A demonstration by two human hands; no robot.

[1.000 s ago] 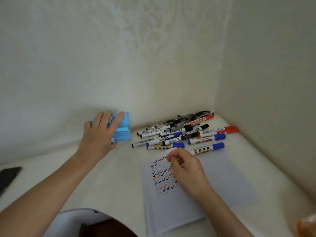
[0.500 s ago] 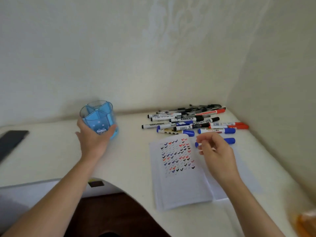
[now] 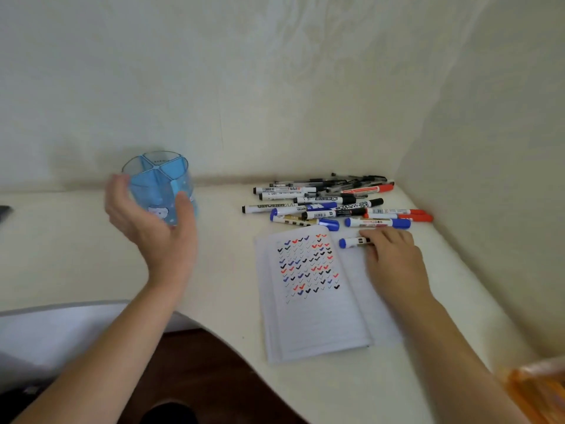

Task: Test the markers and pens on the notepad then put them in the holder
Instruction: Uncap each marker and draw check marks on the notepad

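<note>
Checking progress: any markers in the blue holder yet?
No, the blue holder's compartments are empty; the markers lie on the table, a blue-capped marker under the right hand on the notepad.

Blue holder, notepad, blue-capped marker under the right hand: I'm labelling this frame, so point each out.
Blue holder (image 3: 153,191): head view, on its front wall.
Notepad (image 3: 318,325): head view, on the blank lower page.
Blue-capped marker (image 3: 354,242): head view, on its white barrel beside the cap.

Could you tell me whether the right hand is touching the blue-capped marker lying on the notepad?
Touching. The head view shows fingers of the right hand curled over the barrel of the blue-capped marker, hiding its far end.
</note>
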